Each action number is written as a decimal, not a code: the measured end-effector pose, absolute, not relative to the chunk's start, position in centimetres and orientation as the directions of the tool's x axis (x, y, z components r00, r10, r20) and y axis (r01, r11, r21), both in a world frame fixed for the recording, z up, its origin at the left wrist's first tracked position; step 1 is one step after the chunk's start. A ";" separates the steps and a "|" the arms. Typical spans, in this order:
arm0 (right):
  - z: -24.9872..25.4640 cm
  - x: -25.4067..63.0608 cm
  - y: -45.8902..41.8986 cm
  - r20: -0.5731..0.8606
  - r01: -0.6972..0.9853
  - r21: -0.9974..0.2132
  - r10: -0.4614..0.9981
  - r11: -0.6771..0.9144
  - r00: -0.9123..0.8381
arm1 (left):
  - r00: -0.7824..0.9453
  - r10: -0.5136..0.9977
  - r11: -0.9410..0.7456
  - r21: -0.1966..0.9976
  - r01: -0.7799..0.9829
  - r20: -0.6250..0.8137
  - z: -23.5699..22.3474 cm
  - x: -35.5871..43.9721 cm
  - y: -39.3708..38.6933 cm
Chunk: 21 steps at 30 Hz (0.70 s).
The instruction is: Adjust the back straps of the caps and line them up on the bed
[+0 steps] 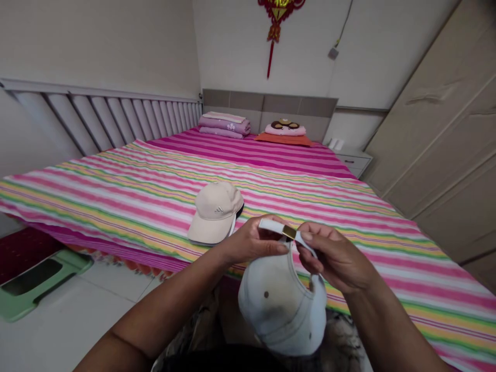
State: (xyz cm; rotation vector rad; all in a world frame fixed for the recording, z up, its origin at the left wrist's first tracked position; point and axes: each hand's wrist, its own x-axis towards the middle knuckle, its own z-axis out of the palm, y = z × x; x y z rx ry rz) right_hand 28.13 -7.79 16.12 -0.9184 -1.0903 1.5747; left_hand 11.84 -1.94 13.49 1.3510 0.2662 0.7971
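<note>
A pale blue cap [281, 305] hangs in front of me, crown down, held up by its back strap. My left hand [250, 243] pinches the strap on the left side, and my right hand [333, 256] pinches it on the right. Between the two hands sits the strap's brass buckle [289, 232]. A beige cap [215, 213] with a small logo lies on the striped bedspread [155, 186], just beyond and left of my left hand.
The bed fills most of the view, with folded purple bedding [225, 125] and pillows [285, 133] at its head. A green plastic stool [36, 281] stands on the tiled floor at left. Wardrobe doors [442, 134] line the right side, and a nightstand [352, 159] is beside the headboard.
</note>
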 end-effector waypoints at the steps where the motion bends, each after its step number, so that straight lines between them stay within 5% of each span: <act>1: 15.6 28.1 -7.8 -0.067 -0.290 -0.947 0.968 -0.139 -0.244 | 0.688 0.684 -0.001 0.943 -0.332 0.242 13.0 11.9 -1.9; 21: 13.4 28.4 -8.2 -0.260 -0.235 -0.900 0.884 -0.367 -0.388 | 0.710 0.703 0.440 0.804 -0.399 -0.032 10.2 11.8 -2.6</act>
